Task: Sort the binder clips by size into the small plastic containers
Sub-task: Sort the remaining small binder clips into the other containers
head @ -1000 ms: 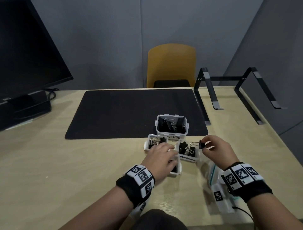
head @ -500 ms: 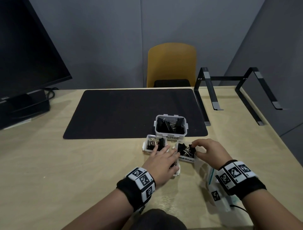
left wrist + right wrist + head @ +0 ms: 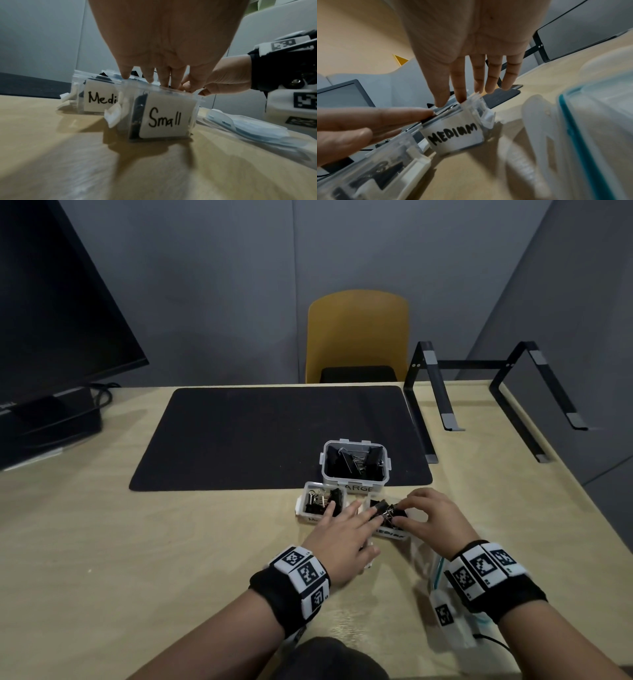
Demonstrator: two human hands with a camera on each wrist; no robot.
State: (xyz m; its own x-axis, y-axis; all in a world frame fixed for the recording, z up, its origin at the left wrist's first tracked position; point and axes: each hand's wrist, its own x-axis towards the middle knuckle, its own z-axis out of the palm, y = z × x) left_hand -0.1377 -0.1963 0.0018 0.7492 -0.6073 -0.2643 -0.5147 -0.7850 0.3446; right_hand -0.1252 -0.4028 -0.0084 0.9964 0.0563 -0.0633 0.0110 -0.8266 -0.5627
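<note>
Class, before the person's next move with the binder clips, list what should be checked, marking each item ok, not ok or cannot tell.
1. Small container label readable: ok.
2. MEDIUM container label readable: ok.
3. Large container open, clips inside: ok.
4. Left hand holds nothing, fingers straight: ok.
5. Right hand free of clips: cannot tell; its fingertips sit at the MEDIUM container's top.

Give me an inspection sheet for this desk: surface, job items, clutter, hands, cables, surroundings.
Surface: wooden desk with black mat.
Job's things: open LARGE container on the mat's near edge, two Medium containers and a Small container, all holding black clips.
Clutter: lids, laptop stand.
Hands: left hand flat over the Small container; right hand fingers at a clip in the right Medium container.
Cables: behind monitor.
Surroundings: yellow chair, grey walls.
</note>
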